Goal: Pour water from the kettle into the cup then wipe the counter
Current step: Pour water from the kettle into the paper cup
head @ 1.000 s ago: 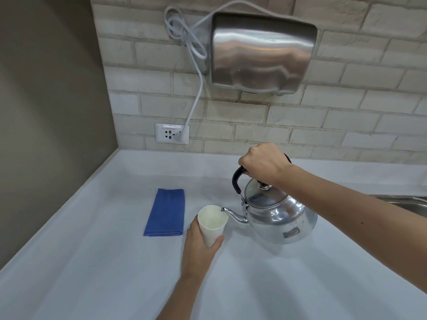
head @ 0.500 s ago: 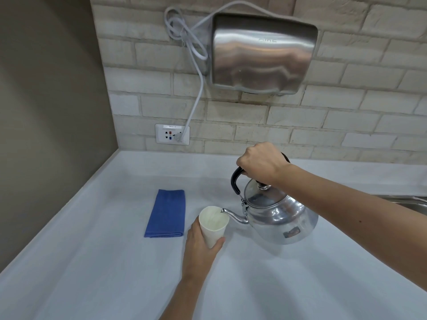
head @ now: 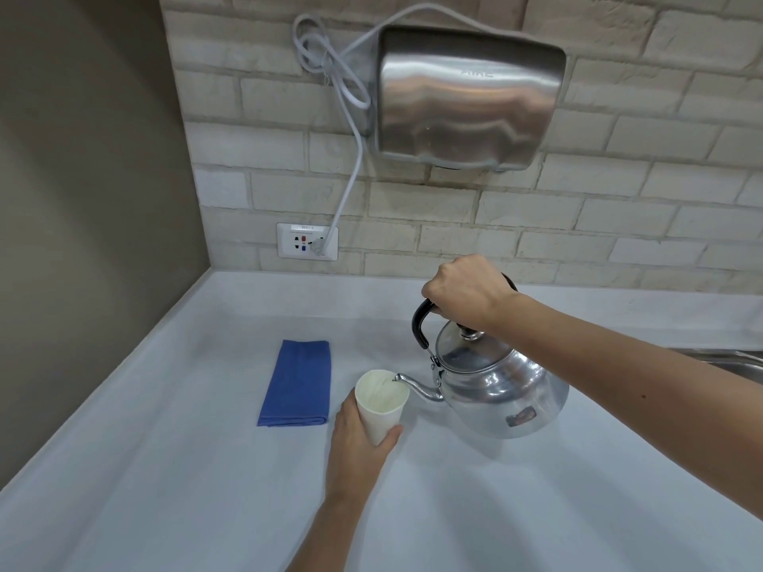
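A shiny metal kettle (head: pixel 501 392) with a black handle hangs tilted to the left above the white counter (head: pixel 165 468). My right hand (head: pixel 466 293) is closed around its handle. The spout tip sits over the rim of a white paper cup (head: pixel 382 400). My left hand (head: pixel 357 443) grips the cup's lower part from the left, just above the counter. A folded blue cloth (head: pixel 297 383) lies flat on the counter to the left of the cup.
A steel hand dryer (head: pixel 470 97) hangs on the brick wall above, its white cord running down to a wall socket (head: pixel 307 241). A brown side wall bounds the counter at left. The edge of a steel sink (head: pixel 731 361) shows at far right.
The kettle has tilted further left and its spout has moved from beside the cup to over the rim. My left hand keeps the cup in nearly the same place.
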Available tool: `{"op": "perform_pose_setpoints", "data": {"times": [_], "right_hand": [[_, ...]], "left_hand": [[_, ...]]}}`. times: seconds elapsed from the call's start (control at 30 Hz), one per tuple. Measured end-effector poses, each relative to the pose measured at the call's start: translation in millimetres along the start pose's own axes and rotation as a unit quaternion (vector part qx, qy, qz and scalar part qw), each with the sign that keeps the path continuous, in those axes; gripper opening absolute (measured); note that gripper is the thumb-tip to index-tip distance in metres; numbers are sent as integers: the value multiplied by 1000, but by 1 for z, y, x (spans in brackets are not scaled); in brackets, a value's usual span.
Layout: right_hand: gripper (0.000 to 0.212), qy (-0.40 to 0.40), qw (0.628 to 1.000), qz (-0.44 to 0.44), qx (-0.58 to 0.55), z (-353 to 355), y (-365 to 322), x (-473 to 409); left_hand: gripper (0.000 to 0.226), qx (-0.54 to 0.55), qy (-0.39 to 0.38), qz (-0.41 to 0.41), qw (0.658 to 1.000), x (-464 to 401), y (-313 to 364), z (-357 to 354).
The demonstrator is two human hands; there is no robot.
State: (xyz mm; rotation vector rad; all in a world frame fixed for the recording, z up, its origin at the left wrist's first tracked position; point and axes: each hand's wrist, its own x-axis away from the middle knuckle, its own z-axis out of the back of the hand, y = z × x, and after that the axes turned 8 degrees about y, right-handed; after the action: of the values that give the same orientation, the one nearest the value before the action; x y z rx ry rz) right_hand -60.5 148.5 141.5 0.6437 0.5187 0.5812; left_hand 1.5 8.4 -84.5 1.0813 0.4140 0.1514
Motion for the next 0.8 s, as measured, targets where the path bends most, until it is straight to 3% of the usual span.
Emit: {"op": "perform_pose_setpoints", "data": {"times": [0.8], "right_hand": [[22, -1, 1000, 10, -2, 5, 2, -1]], "left_hand": [[75, 0, 2, 5, 1000, 0, -1, 1]]}}
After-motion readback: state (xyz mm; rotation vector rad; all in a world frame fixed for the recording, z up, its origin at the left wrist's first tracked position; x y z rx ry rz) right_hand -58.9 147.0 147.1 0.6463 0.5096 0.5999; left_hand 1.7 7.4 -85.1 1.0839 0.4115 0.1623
